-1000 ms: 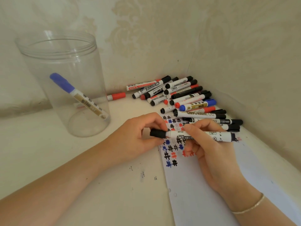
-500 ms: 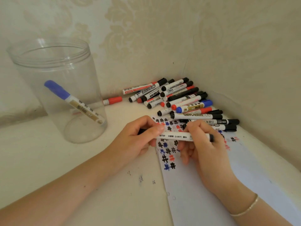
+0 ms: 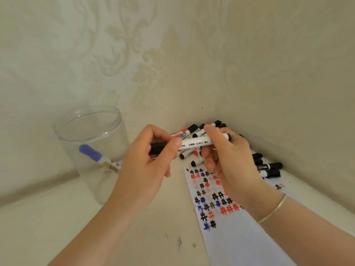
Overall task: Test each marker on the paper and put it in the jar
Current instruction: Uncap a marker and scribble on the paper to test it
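You've got one marker [image 3: 197,143] up in the air between both hands, held level above the far end of the paper [image 3: 240,233]. Your left hand [image 3: 151,158] curls round the black cap end, thumb and forefinger pinching it; your right hand [image 3: 224,154] grips the white barrel, fingers wrapped over the top. The cap looks seated on the barrel, or very nearly (your fingers hide the join, so I can't say which for certain). My read: this is the capping step, just ahead of the drop into the jar.

The paper lies on the surface [image 3: 57,227] under your right wrist, its far part crowded with black, red and blue test marks. The pile of markers [image 3: 269,167] waits in the corner behind your hands, partly hidden by them. The jar [image 3: 90,135] stands upright to the left, well apart from the pile, mouth open, with a blue-capped marker [image 3: 98,158] leaning inside it.

What the next move seems to call for: make sure that cap is pressed home, then let one hand take the marker alone and carry it left, over the rim. The mouth is wide, so aim shouldn't be hard. The jar looks like light clear plastic and is nearly empty, so a knock on the wall could tip or shift it.
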{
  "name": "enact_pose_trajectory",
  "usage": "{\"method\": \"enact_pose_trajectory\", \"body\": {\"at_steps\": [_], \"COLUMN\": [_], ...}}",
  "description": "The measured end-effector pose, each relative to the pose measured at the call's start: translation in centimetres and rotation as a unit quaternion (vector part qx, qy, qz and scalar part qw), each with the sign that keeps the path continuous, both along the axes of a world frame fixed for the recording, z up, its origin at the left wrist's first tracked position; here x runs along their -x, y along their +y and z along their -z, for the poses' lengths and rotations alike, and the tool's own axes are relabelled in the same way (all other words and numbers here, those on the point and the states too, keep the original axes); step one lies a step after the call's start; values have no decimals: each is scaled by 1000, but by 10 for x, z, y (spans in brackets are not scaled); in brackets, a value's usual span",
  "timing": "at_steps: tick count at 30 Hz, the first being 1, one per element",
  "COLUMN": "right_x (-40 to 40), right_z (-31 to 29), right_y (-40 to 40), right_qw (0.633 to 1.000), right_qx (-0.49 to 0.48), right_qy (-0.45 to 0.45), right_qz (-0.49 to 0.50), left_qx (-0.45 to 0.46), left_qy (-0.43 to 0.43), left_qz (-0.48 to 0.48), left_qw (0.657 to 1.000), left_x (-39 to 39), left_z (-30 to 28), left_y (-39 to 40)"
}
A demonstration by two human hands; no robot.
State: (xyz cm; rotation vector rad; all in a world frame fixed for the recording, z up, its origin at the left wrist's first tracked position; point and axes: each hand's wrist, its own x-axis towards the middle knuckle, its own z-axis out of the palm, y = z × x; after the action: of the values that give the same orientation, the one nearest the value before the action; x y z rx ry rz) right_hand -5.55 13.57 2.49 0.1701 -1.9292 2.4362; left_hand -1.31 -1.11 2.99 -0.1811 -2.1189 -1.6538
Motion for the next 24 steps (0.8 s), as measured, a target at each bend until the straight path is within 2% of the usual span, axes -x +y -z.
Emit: {"method": "enact_pose_trajectory", "body": {"at_steps": [1,3,5,6,7,9,10,12,13,15,16,17,20,22,24], "right_x": [6,20,35,42,50,61,65,71,76,87,92,96,106,109,103], "right_z": [-8,-20,-20,-14,-5,15,23,37,44,52,52,51,49,49,41], "right_y": [-8,-23,-36,-41,-45,-52,-56,-66,-71,-80,-83,-87,-96,-100,-104], "right_qw": [1000,998,980,950,893,746,690,619,602,604,593,584,577,589,559], "right_qx": [-3,-50,-185,-294,-421,-623,-678,-743,-746,-717,-721,-724,-739,-726,-747], "right_qy": [5,19,60,103,156,236,251,253,284,348,358,363,346,355,360], "right_qz": [-11,-38,-33,-22,-16,-29,-38,-41,-27,13,29,51,24,7,2], "left_qx": [54,155,207,220,234,268,286,332,356,403,427,448,507,536,554], "left_qy": [55,153,207,220,231,251,254,240,225,179,145,108,21,-31,-93], "left_qz": [-49,-141,-221,-257,-291,-351,-376,-410,-417,-423,-425,-425,-420,-399,-354], "left_qw": [996,966,930,915,898,861,844,815,805,792,785,779,752,743,747], "left_x": [-3,-10,-13,-14,-14,-14,-15,-15,-15,-13,-11,-8,3,12,20], "left_z": [-15,-44,-66,-76,-85,-99,-105,-115,-119,-123,-124,-123,-117,-112,-106], "left_y": [-4,-17,-33,-41,-50,-63,-67,-75,-77,-81,-82,-82,-83,-84,-88]}}
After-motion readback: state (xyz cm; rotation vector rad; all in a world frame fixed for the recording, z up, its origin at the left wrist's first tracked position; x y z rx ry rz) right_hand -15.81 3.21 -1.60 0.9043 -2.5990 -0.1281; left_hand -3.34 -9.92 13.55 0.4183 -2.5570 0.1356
